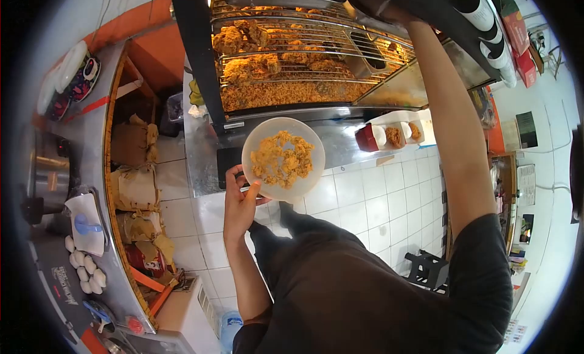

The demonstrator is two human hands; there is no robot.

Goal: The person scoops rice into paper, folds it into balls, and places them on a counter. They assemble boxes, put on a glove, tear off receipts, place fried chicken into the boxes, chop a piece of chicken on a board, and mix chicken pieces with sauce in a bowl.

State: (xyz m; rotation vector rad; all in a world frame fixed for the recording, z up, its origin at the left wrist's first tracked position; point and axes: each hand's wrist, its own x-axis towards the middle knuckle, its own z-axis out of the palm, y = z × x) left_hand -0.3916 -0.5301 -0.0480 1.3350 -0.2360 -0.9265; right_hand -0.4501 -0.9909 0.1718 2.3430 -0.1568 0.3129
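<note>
My left hand (pixel 241 209) grips the near left rim of a round, pale translucent plate (pixel 312 180), thumb on top and fingers underneath. Crispy golden fried pieces (pixel 283 159) lie on the plate, which is held in front of a lit food warmer (pixel 286 112). My right arm stretches up to the warmer's top right, where my right hand (pixel 394 12) is in shadow beside a dark metal edge. Its fingers are hidden, so what it touches does not show. Fried chicken (pixel 243 37) rests on the warmer's wire racks (pixel 328 48), above a layer of crumbs (pixel 286 93).
A metal container (pixel 365 52) stands inside the warmer. Small boxes with food (pixel 392 136) sit on the counter to its right. On the left, a metal worktop (pixel 125 281) carries several white wrapped lumps (pixel 85 269) and a cooker (pixel 50 174). A black crate (pixel 427 270) is on the floor.
</note>
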